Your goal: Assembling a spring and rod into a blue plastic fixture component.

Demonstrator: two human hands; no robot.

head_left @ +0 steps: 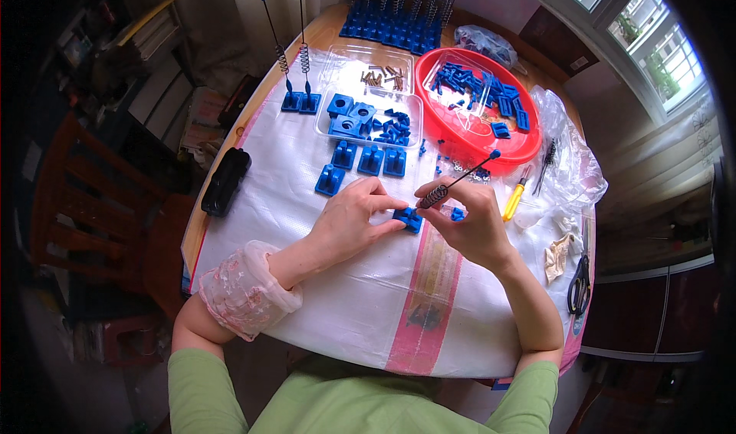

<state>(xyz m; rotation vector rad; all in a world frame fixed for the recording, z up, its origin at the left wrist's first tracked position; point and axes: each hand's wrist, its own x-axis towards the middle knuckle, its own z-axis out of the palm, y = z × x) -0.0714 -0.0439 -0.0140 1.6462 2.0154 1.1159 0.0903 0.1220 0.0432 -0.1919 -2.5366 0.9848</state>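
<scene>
Thumb and fingertips of my left hand (346, 221) pinch a small blue plastic base (409, 220) on the white sheet. My right hand (477, 228) grips a dark coil spring (435, 197) with a thin black rod and a blue tip slanting up to the right. The spring's lower end is close over the base; my fingers hide whether the two touch. A small blue piece (458, 214) lies under my right palm. Just beyond my hands stand several blue bases with raised clips (370, 160).
A clear tray (415, 144) holds blue parts; another has brown pins (381, 77). To the right are a red basin (512, 155), a yellow-handled screwdriver (515, 198) and black scissors (579, 287). Finished-looking spring rods (304, 58) stand at far left, a black case (227, 182) nearer.
</scene>
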